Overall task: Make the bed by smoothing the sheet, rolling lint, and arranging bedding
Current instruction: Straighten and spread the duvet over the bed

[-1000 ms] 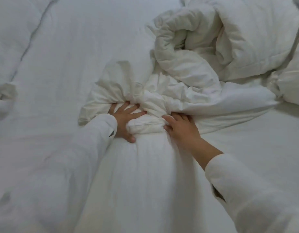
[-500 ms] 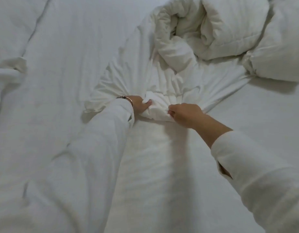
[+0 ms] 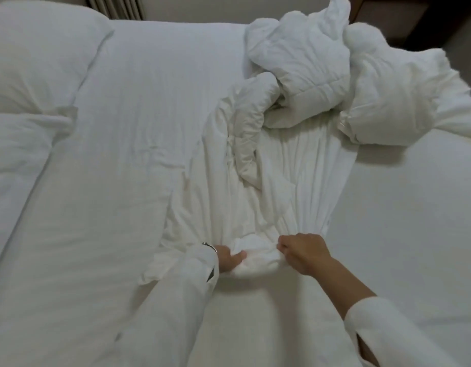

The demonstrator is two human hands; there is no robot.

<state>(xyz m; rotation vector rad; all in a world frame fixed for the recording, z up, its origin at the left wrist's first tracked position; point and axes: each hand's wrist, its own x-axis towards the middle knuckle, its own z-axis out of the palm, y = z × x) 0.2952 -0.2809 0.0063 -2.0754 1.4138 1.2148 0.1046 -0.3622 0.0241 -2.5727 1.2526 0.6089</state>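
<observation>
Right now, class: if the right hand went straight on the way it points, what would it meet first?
Probably the bunched duvet it grips; just beyond lies the left hand, though depth is unclear.

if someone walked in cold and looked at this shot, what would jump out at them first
Probably the two hands low in the middle: the left hand and right hand both grip a bunched end of the white duvet, and pleats fan up the bed from that grip. Next, the crumpled heap of the same duvet at the upper right. Then the plump pillow at the upper left, lying on the striped sheet.
</observation>
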